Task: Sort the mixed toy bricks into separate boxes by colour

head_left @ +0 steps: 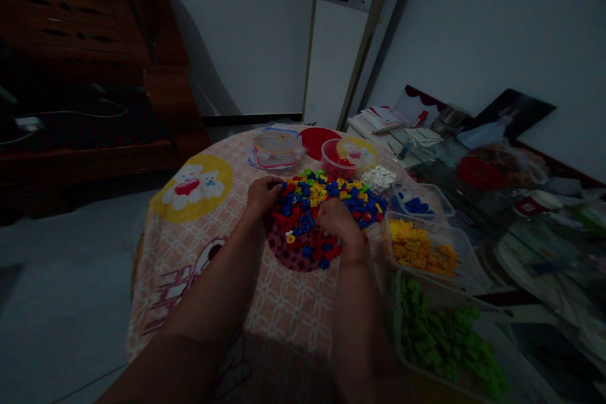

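Note:
A heap of small red, blue, yellow and green plastic pieces (326,199) lies on a round table with a patterned cloth (199,246). My left hand (262,196) rests on the heap's left edge, fingers curled down into the pieces. At the heap's near side my right hand (337,219) lies knuckles up, its fingers bent into the pieces. Whether either hand grips a piece is hidden.
Clear tubs stand to the right: green pieces (440,334), yellow pieces (421,249), blue pieces (416,204). A red-piece tub (341,161), white pieces (381,175) and stacked lids (277,148) sit at the back. A cluttered glass table (516,202) is at the right, dark furniture (85,76) at the left.

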`<action>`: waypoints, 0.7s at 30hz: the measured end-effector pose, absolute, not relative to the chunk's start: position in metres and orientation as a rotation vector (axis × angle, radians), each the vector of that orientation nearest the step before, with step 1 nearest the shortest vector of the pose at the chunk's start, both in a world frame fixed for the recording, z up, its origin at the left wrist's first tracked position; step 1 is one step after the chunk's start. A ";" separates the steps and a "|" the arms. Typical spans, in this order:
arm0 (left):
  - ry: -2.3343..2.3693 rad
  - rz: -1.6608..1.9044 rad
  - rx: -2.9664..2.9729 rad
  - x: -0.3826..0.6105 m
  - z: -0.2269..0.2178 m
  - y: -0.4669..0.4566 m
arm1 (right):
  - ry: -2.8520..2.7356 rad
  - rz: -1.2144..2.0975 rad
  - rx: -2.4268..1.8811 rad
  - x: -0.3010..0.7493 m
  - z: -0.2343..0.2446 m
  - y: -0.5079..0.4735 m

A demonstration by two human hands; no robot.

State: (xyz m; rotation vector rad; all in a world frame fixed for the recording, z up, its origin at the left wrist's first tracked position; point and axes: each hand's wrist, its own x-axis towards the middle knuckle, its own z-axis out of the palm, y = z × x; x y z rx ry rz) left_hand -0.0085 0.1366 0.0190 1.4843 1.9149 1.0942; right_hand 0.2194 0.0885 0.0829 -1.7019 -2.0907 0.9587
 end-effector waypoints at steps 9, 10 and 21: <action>1.890 1.092 1.464 -0.008 0.019 0.136 | -1.307 1.237 -1.478 0.258 0.085 0.089; 1.892 1.093 1.469 -0.008 0.019 0.136 | -1.275 1.238 -1.468 0.262 0.082 0.090; 1.898 1.096 1.500 -0.008 0.020 0.135 | -0.790 0.593 -1.186 0.291 0.054 0.142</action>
